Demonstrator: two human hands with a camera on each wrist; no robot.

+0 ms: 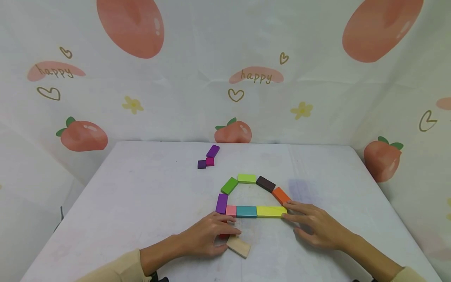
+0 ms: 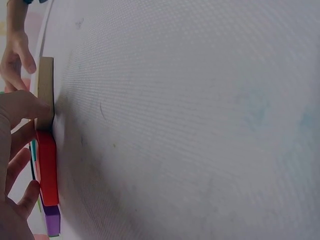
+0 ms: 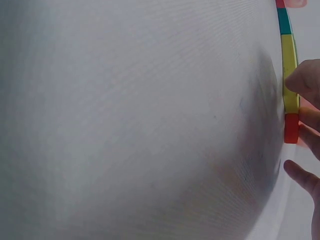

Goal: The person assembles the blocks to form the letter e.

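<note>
My left hand (image 1: 206, 235) pinches a plain wooden block (image 1: 240, 247) between thumb and index finger, at the block's left end. Beside it a red block (image 2: 47, 170) lies mostly under my left fingers, which touch it. Just beyond is a purple block (image 1: 221, 203). The fingers of my right hand (image 1: 318, 227) are extended, two fingertips at the ends of a yellow block (image 1: 271, 212) and an orange block (image 1: 281, 195). Left of the yellow block, a teal block (image 1: 246, 212) and a pink block (image 1: 231, 210) continue the straight row.
Above the row, a green block (image 1: 230, 185), a lime block (image 1: 246, 179) and a dark brown block (image 1: 266, 183) form an arch. Farther back lie a violet block (image 1: 213, 151), a magenta cube (image 1: 210, 161) and a dark purple cube (image 1: 201, 164). A printed cloth hangs behind the white table (image 1: 141, 188).
</note>
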